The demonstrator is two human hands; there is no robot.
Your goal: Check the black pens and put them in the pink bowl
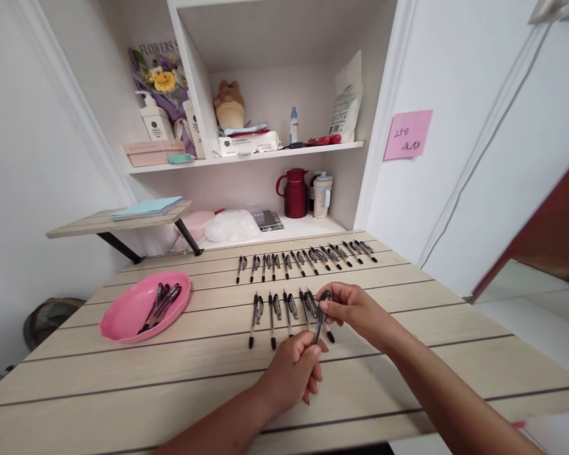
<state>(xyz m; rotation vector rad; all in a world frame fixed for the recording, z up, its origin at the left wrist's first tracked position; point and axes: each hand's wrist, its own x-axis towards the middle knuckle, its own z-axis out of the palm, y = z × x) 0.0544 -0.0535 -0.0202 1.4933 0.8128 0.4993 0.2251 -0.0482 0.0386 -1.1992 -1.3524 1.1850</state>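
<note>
A: Far left?
B: Round pink plastic dish with a wavy rim on the pale plank-patterned surface. Slim black capped pens bunched inside.
A: Middle?
B: Two rows of uncapped pens, slim with black ends: far row, near row. Dark clipped caps lie beside the barrels.
A: Hands?
B: Left hand, near side, clamped on the lower barrel of a dark slim pen held up over the near row's right end. Right hand, just right and farther, pinched on its upper end.
A: Step?
B: Uncapping, I'd judge; could be capping, can't tell.
A: Next move calls for?
B: Probably a steady left grip and a straight right-hand pull along the barrel, clear of the row.
</note>
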